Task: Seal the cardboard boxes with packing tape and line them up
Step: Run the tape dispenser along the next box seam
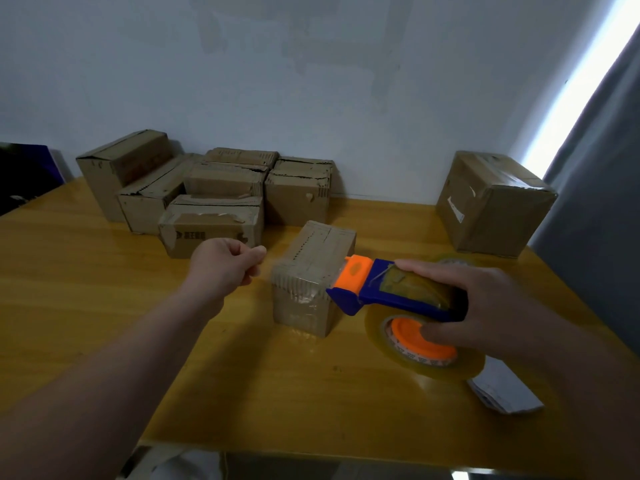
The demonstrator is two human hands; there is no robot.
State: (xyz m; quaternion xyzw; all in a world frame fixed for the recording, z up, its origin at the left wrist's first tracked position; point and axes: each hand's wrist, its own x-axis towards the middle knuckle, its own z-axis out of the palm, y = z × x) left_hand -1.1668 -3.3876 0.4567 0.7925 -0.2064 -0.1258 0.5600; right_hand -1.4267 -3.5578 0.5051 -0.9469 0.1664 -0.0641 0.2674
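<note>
Head view: a small cardboard box (311, 275) stands near the middle of the yellow wooden counter (104, 271), its long side running from 6 towards 12 o'clock. Clear tape shines over its near end and down its front face.

At 3 o'clock of that box, the right grip (491, 306) is clamped on a blue and orange tape dispenser (398, 289). The fingers lie over the blue body and the thumb presses the orange hub of the tape roll (426, 344). The dispenser's orange nose touches the box's upper right edge.

At 9 o'clock of the box, just beside it but apart, the left grip (225, 265) hangs above the counter. Its fingers are curled together, the thumb lies along the forefinger, and nothing shows inside.

At 11 o'clock a cluster of cardboard boxes (214, 192) sits against the pale wall (311, 81), pressed side by side and some stacked, with several top flaps ragged. At 2 o'clock, well apart from them, a larger box (491, 202) stands alone with tape across its top.

At 4 o'clock a folded white paper (502, 389) lies just beyond the tape roll. At 9 o'clock, at the picture's edge, a dark object (24, 174) is too dim to make out.
</note>
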